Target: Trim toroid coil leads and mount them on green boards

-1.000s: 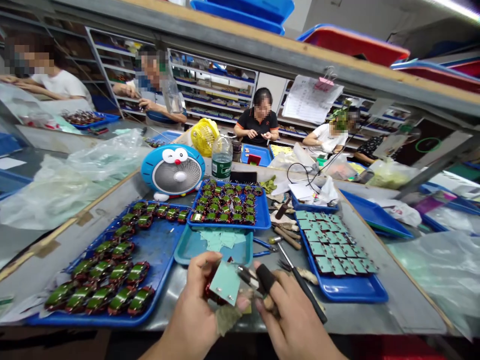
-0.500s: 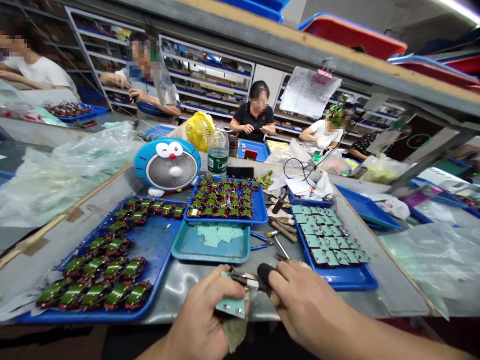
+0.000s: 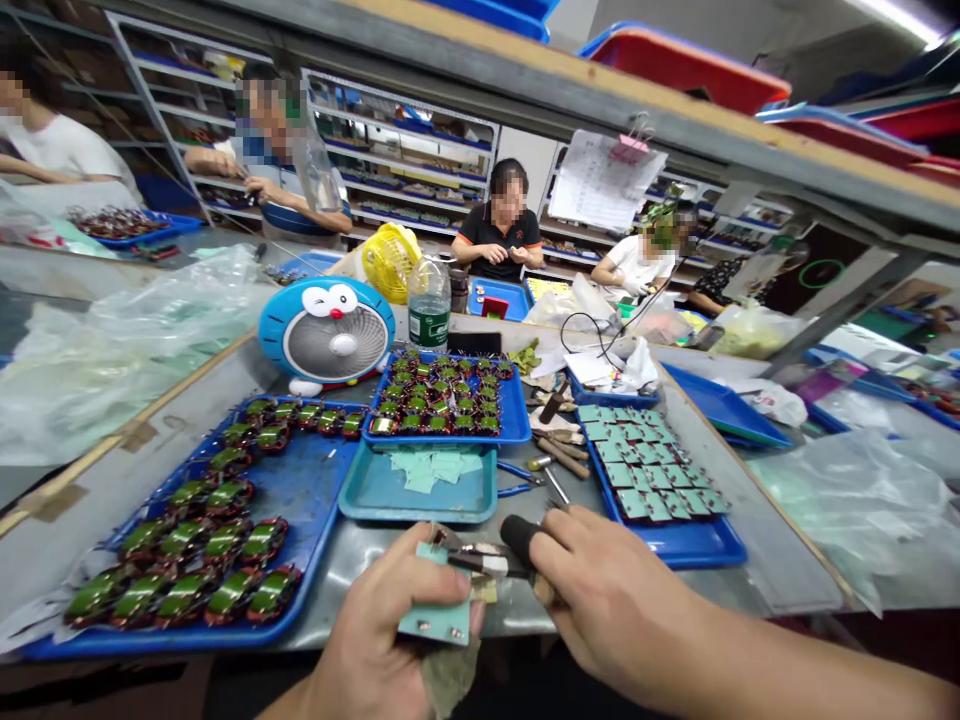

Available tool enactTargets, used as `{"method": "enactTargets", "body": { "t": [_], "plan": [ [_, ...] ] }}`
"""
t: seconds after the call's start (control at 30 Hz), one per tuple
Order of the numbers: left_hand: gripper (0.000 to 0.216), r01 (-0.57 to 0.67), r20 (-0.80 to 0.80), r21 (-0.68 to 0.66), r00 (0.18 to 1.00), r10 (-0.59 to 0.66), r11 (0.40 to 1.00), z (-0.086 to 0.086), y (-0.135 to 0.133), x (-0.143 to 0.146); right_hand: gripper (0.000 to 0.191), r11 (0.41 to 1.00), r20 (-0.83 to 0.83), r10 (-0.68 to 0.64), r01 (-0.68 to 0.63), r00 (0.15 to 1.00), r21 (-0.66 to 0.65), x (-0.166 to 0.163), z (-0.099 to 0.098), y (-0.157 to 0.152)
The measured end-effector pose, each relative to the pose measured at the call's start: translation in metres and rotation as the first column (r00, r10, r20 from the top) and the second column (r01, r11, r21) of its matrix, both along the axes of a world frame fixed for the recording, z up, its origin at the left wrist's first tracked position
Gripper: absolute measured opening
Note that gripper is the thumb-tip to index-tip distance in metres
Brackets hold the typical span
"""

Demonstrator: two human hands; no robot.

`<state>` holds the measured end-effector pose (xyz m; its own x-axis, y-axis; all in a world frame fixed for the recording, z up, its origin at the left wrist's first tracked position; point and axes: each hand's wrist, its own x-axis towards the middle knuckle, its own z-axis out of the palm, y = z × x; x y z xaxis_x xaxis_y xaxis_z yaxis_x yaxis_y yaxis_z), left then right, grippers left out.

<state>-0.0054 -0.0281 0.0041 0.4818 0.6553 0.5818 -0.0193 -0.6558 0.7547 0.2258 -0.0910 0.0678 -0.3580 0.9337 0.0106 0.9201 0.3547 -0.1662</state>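
At the near table edge my left hand is closed around a pale green square board with a small part behind it. My right hand grips a black-handled tool whose metal tip rests on the top of that board. Just beyond the hands lies a teal tray with loose pale green squares.
A big blue tray of green-wrapped coils sits at left, a second coil tray behind the teal one, a blue tray of green boards at right. A blue cartoon fan, a water bottle, and loose hand tools stand around. Several people work beyond.
Both hands have dropped lower towards the table edge with the board and tool. The board has tilted from facing up towards me to hanging lower in my left hand.
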Motion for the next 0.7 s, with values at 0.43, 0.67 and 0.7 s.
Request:
{"method": "enactTargets", "body": {
  "t": [0.43, 0.67, 0.7],
  "plan": [
    [0.055, 0.330, 0.303, -0.575, 0.936, -0.179, 0.749, -0.006, 0.012, -0.012, 0.041, 0.814, -0.698, -0.505, 0.011, 0.508, -0.581, 0.013, -0.046, -0.004],
    [0.102, 0.414, 0.450, -0.674, 0.887, -0.104, 0.612, -0.015, 0.015, -0.007, 0.042, 0.752, -0.591, -0.614, 0.614, 0.523, -0.239, 0.014, -0.180, -0.027],
    [0.099, 0.386, 0.423, -0.686, 0.901, -0.093, 0.616, -0.014, 0.014, -0.006, 0.043, 0.757, -0.598, -0.603, 0.616, 0.528, -0.219, 0.012, -0.178, -0.028]
  ]
}}
